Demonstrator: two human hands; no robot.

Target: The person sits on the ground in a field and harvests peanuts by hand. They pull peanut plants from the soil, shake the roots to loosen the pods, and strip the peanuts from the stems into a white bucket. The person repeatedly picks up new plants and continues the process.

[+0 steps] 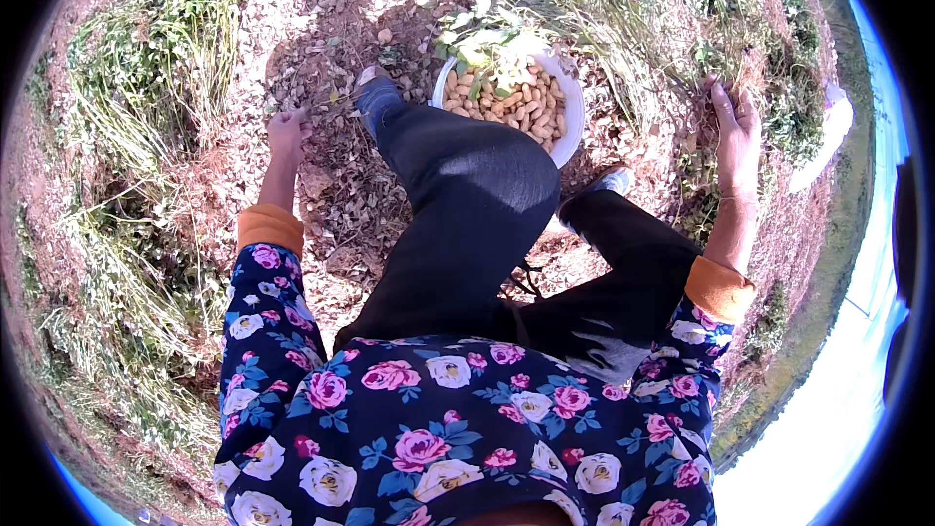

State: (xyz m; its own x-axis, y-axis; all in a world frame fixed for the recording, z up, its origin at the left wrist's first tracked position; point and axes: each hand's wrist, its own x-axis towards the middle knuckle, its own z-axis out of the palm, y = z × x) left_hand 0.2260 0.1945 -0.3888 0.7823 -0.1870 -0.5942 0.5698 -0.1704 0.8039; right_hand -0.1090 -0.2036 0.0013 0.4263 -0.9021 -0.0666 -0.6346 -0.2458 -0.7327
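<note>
A white tub [572, 106] stands on the ground beyond my bent knee. Unshelled peanuts [522, 106] fill it, with some green leaves [478, 47] lying over its far rim. My left hand [287, 133] is held over leaf litter at the left, fingers curled; whether it grips anything small cannot be made out. At the right, my right hand [736, 113] is at the roots of a pulled peanut plant [749, 73], thumb and fingers around or against them; how firmly it holds them is unclear.
Heaps of pulled plants with long stems [146, 73] lie along the left. More plants [621, 22] spread beyond and right of the tub. Dry leaves [343, 226] cover the soil near my feet. A white sheet-like thing [825, 139] lies at the far right.
</note>
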